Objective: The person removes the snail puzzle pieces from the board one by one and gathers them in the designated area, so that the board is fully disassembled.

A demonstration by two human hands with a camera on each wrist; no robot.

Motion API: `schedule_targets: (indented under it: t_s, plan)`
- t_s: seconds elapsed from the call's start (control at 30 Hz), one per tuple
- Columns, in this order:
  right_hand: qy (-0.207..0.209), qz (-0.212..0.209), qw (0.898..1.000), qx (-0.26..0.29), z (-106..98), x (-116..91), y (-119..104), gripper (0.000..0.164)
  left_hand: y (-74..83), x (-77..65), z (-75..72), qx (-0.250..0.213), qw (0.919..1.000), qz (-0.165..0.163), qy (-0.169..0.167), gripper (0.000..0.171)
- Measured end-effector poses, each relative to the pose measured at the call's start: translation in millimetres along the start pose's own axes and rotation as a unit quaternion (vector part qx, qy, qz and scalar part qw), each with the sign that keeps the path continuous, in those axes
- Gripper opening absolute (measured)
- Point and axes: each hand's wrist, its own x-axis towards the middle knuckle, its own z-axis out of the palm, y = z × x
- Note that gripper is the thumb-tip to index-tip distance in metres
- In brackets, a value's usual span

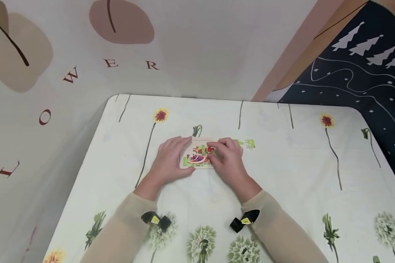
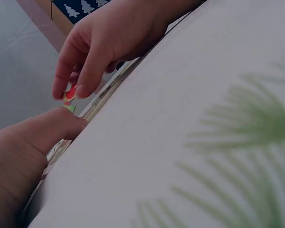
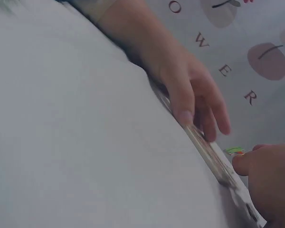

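A small puzzle board (image 1: 202, 140) with a pale frame and a red, blue and green picture partly filled in lies on the table. My left hand (image 1: 169, 160) holds its left side, thumb along the near edge and fingers along the far edge. Over the board's right part, my right hand (image 1: 230, 160) pinches a puzzle piece (image 1: 210, 149) between thumb and index finger. In the left wrist view this piece (image 2: 70, 93) is red and green, and in the right wrist view its green side (image 3: 234, 150) shows just above the board (image 3: 210, 154).
Loose green puzzle pieces (image 1: 250, 144) lie to the right of the board, one partly behind my right hand. A white cloth (image 1: 293, 164) printed with flowers covers the table. A wall with letters stands behind, and a dark tree-patterned surface (image 1: 358, 80) lies at the right.
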Motion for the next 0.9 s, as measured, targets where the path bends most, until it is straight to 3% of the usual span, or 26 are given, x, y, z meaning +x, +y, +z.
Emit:
schedule_targets:
  t_s: [0.33, 0.5, 0.9]
  plan:
    - [0.011, 0.041, 0.999, 0.001, -34, -21, 23, 0.041, 0.5, -1.1, 2.1, 0.003, 1.0, -0.001, -0.002, 0.099]
    - [-0.008, 0.064, 0.998, 0.001, -39, -24, 22, 0.038, 0.1, -1.2, 1.7, 0.001, 0.9999, 0.007, 0.009, 0.097]
    - [-0.027, 0.091, 0.995, -0.035, -36, -23, 21, 0.037, -0.3, 0.8, 1.3, 0.008, 1.0, 0.004, -0.002, 0.095]
